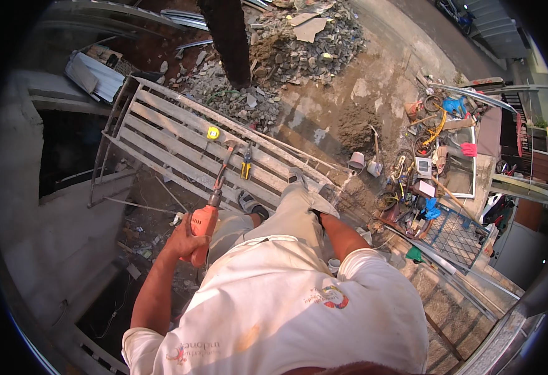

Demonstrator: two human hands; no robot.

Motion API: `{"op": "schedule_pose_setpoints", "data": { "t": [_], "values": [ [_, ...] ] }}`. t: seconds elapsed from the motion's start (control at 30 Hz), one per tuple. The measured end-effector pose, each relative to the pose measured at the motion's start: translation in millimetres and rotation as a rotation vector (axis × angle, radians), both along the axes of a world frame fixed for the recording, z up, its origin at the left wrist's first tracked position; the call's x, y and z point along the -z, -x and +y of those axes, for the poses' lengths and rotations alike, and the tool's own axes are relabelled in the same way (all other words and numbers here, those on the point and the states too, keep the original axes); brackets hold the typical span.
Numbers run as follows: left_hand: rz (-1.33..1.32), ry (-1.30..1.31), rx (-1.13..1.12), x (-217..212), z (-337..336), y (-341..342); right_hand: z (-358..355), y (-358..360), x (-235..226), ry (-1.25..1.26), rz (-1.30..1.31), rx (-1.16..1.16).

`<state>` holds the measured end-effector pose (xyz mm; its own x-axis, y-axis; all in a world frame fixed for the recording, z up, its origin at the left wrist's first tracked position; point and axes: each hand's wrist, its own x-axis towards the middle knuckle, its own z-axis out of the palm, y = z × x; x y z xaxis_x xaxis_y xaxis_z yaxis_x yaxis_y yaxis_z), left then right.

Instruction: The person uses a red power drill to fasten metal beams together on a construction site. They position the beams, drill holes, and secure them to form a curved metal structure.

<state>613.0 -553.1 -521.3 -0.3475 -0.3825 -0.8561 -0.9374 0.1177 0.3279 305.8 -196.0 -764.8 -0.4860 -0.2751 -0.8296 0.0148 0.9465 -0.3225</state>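
Note:
My left hand is closed around the body of an orange power drill. Its chuck and bit point away from me, over the slats of a scaffold platform. Beyond the bit lies what looks like a hammer, its handle partly lined up with the drill. A yellow tape measure rests to the left of it, and yellow-and-black snips to its right. My right forearm reaches down to my right thigh, where the hand is hidden at the trouser pocket.
My feet stand on the platform, high above the ground. Gaps run between its slats. A rubble heap lies beyond, and a dark post rises there. Bicycles and scrap crowd the right. A grey wall stands at left.

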Motion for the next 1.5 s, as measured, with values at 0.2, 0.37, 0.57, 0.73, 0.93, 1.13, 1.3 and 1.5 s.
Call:
{"op": "schedule_pose_setpoints", "data": {
  "t": [0.2,0.37,0.57,0.73,0.93,1.13,1.3,1.5],
  "values": [
    [0.109,0.073,-0.05,4,6,-4,0,-4,-6,0.013,-0.005,0.004],
    [0.19,0.048,-0.054,23,12,-13,1,-13,-21,0.034,-0.008,0.01],
    [0.269,0.016,-0.065,-4,20,2,11,-34,-37,0.058,-0.015,0.031],
    [0.281,-0.077,-0.107,-22,25,13,16,-40,-35,0.093,-0.004,0.032],
    [0.309,0.002,-0.01,-15,10,24,12,-45,-28,0.126,0.02,0.071],
    [0.476,-0.027,-0.099,16,11,10,21,-49,-9,0.057,0.04,-0.083],
    [0.561,-0.051,-0.071,-7,4,32,21,-55,-43,0.046,0.136,-0.314],
    [0.782,0.019,-0.052,-22,0,46,-22,-44,-124,0.078,0.453,-0.205]
  ]
}}
